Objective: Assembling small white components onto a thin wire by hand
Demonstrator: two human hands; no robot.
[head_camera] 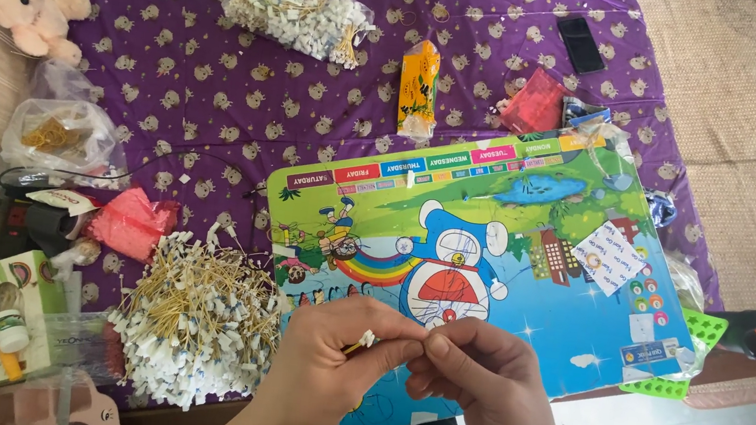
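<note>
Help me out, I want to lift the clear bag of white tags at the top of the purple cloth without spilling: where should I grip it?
Probably pinch the clear bag of white tags at its right end, where gold ties poke from the opening; coming from the right closes that mouth.

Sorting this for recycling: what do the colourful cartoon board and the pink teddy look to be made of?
The cartoon board looks like glossy printed plastic or laminated card: flat, stiff, faint sheen. The pink teddy looks like soft plush fabric: fuzzy, matte, rounded limbs. Neither can be confirmed by sight alone.
</note>
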